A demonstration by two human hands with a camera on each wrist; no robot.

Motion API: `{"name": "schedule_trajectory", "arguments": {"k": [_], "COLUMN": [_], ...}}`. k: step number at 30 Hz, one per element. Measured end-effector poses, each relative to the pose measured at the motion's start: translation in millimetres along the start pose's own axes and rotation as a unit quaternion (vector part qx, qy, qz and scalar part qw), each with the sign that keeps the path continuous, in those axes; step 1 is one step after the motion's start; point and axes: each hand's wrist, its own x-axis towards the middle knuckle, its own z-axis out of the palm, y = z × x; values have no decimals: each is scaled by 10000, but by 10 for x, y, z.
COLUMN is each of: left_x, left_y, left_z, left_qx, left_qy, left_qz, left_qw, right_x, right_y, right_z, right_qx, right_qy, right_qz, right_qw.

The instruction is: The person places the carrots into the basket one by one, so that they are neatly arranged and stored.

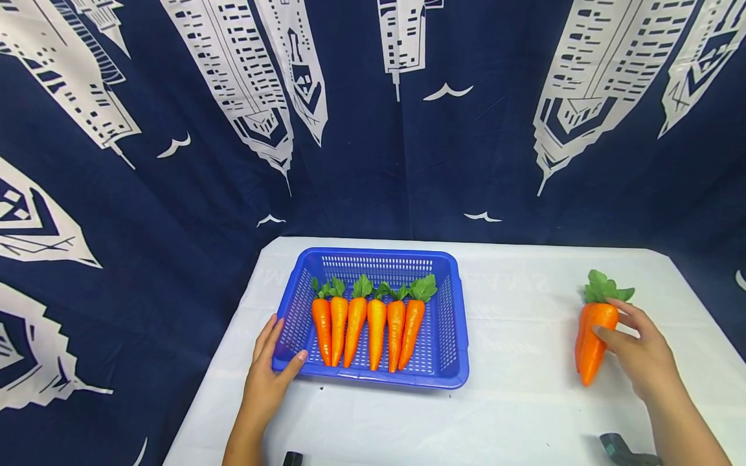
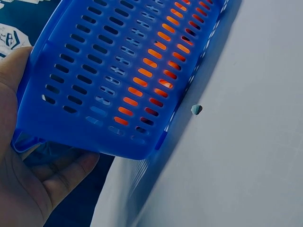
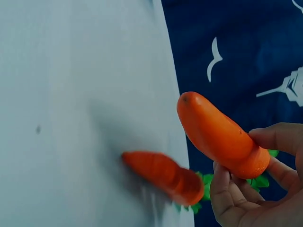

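My left hand (image 1: 265, 382) grips the near left corner of a blue plastic basket (image 1: 462, 340), thumb over the near rim and fingers along the left side. Several orange carrots (image 1: 376, 333) with green leafy tops lie side by side inside, tips toward me. At the right of the table, my right hand (image 1: 644, 353) pinches another carrot (image 3: 222, 135) near its leafy end between thumb and fingers. In the right wrist view this carrot is raised off the surface. Beneath it, one more carrot (image 3: 163, 172) lies on the table, mostly covered by the held one in the head view.
The white-covered table (image 1: 519, 310) extends between the basket and the right hand. Behind it hangs a dark blue cloth (image 1: 361, 181) with white buildings and birds. A dark strap-like piece (image 1: 620, 446) shows by the right forearm, and a small black object (image 1: 293, 459) at the bottom edge.
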Motion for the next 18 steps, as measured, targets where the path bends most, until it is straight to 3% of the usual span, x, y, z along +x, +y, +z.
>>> {"name": "schedule_trajectory", "arguments": {"k": [18], "left_x": [0], "left_y": [-2], "left_z": [3], "left_qx": [-20], "left_qy": [18], "left_qz": [30], "left_qw": [10000], "right_x": [-76], "right_y": [-510], "right_z": [225], "right_qx": [148], "right_qy": [-334], "right_qz": [-867], "right_qw": [9956]}}
